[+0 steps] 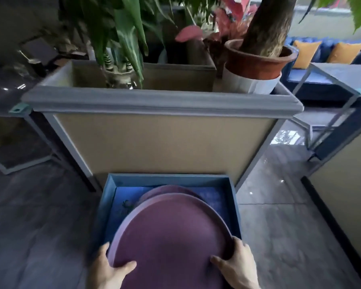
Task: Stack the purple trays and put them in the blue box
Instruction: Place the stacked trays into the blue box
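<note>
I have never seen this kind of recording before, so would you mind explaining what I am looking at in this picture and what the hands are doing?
There is no machine here. A person wears a wide-angle camera on the head, so this single picture looks forward and down at their own bare hands. The left hand and right hand grip the near rim of a round purple tray, thumbs on top, holding it tilted over an open blue box that stands on the floor. A second purple tray shows behind the held one, inside the box. Behind the box is a tan planter with green and pink plants, and a blue sofa with orange cushions sits far right.
</note>
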The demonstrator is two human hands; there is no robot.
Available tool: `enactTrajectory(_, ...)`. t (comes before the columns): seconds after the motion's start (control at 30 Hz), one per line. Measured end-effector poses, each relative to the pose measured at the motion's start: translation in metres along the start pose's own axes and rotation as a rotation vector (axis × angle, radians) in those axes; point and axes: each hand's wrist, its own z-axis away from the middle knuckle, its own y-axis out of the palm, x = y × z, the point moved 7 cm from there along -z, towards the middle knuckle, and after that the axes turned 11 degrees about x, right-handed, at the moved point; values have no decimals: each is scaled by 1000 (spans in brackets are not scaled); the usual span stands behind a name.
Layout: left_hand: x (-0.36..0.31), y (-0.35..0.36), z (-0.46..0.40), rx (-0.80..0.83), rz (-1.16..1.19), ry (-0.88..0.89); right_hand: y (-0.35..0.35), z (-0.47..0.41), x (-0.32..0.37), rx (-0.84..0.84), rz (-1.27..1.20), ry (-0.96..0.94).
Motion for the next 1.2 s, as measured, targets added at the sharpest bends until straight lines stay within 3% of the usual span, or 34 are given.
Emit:
enactTrajectory(0.57,-5,24,-103,-92,-225,-100,42,-109,17,-43,181,131)
enactTrajectory(1.2,-20,33,-99,-181,-415,-71,40,-122,25,-94,345,185)
